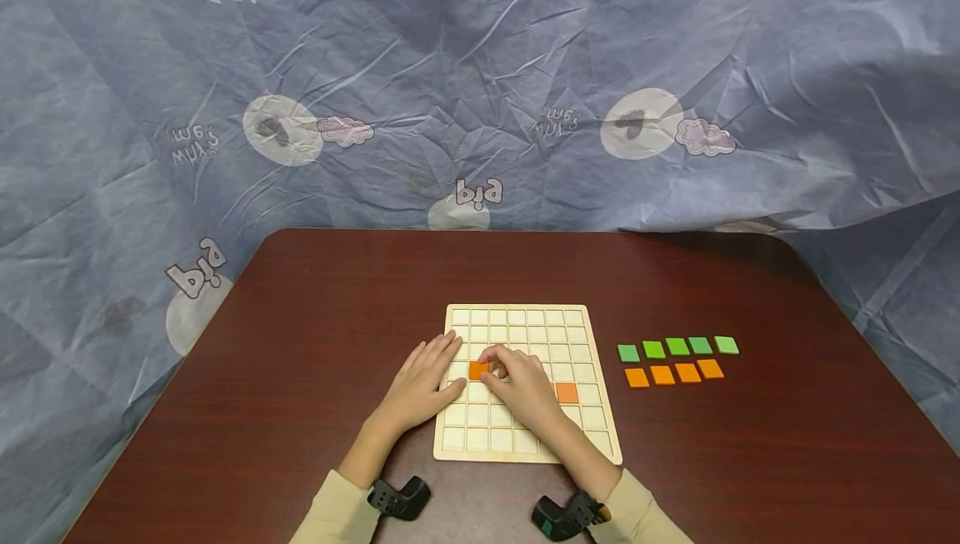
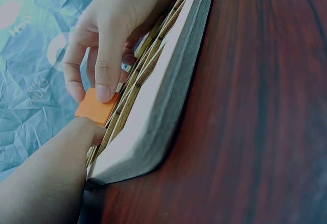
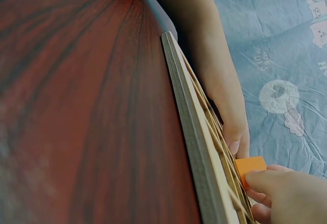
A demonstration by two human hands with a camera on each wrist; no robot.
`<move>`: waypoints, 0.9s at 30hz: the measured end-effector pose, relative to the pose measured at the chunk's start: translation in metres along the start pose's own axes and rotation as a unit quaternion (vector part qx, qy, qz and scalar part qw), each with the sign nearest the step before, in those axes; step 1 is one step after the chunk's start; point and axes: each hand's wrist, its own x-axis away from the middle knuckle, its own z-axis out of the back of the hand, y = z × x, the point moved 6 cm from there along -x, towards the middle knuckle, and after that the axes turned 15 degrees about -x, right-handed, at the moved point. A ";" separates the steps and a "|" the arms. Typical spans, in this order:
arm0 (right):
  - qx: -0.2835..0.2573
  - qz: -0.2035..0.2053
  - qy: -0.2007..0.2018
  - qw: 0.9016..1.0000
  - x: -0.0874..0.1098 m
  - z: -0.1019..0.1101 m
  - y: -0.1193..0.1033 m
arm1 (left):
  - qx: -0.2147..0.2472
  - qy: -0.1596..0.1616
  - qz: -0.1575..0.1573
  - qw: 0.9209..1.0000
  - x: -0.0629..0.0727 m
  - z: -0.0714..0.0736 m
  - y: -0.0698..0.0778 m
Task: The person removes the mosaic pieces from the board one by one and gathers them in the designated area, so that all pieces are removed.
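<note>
A pale wooden grid board (image 1: 477, 440) lies on the table. Between thumb and index finger, my right hand (image 1: 521, 381) pinches a square orange tile (image 1: 477, 371) over a cell left of the board's middle. In the left wrist view this tile (image 2: 93, 107) stands tilted up from the grid, thumb on its face; in the right wrist view the tile (image 3: 249, 165) shows beside the thumb tip. My left hand (image 1: 422, 381) rests with fingers extended along the board's left edge. Another orange tile (image 1: 567, 393) sits in a cell to the right, next to my right wrist.
Right of the board, a row of several green tiles (image 1: 677, 347) lies behind a row of several orange tiles (image 1: 662, 375) on the dark red-brown table (image 1: 360, 294). A printed blue-grey cloth (image 1: 450, 52) hangs behind the table.
</note>
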 end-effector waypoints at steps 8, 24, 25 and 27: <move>0.025 0.019 0.013 0.999 0.000 0.000 -0.003 | -0.001 0.000 0.001 1.000 0.000 -0.001 -0.001; -0.101 -0.041 0.008 0.994 -0.001 0.013 -0.007 | -0.009 0.008 -0.005 1.000 -0.001 -0.002 -0.001; -0.107 -0.044 0.008 0.993 0.000 0.015 -0.008 | -0.010 0.008 -0.005 1.000 -0.001 -0.002 -0.001; -0.116 -0.046 0.007 0.992 -0.001 0.020 -0.008 | -0.008 0.009 -0.004 1.000 -0.001 -0.002 -0.001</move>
